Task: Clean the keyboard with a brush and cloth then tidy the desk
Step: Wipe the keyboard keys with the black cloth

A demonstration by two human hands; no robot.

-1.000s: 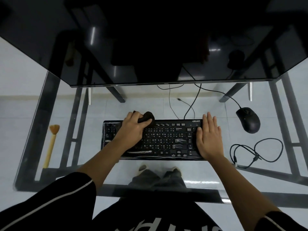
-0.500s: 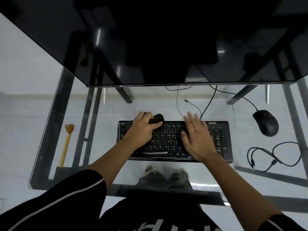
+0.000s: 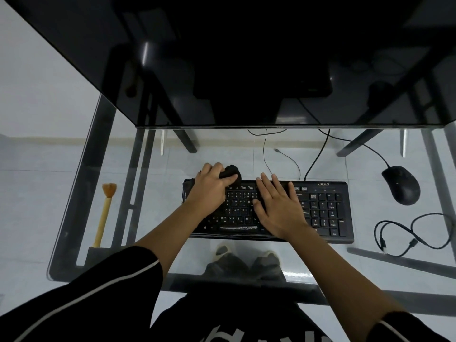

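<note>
A black keyboard (image 3: pixel 325 211) lies on the glass desk (image 3: pixel 172 166) in front of me. My left hand (image 3: pixel 212 188) is closed around a bunched dark cloth (image 3: pixel 232 172) at the keyboard's upper left corner. My right hand (image 3: pixel 278 206) rests flat on the middle keys, fingers spread, holding nothing. A brush (image 3: pixel 104 213) with a pale wooden handle and orange bristles lies at the desk's left side, apart from both hands.
A black mouse (image 3: pixel 401 185) sits right of the keyboard, its cord running back under the large dark monitor (image 3: pixel 246 58). A loose coiled black cable (image 3: pixel 414 233) lies at the near right. Thin cables (image 3: pixel 283 154) trail behind the keyboard.
My right hand moved from the keyboard's right end to its middle keys. My left hand stayed at the upper left with the cloth. The camera view shifted.
</note>
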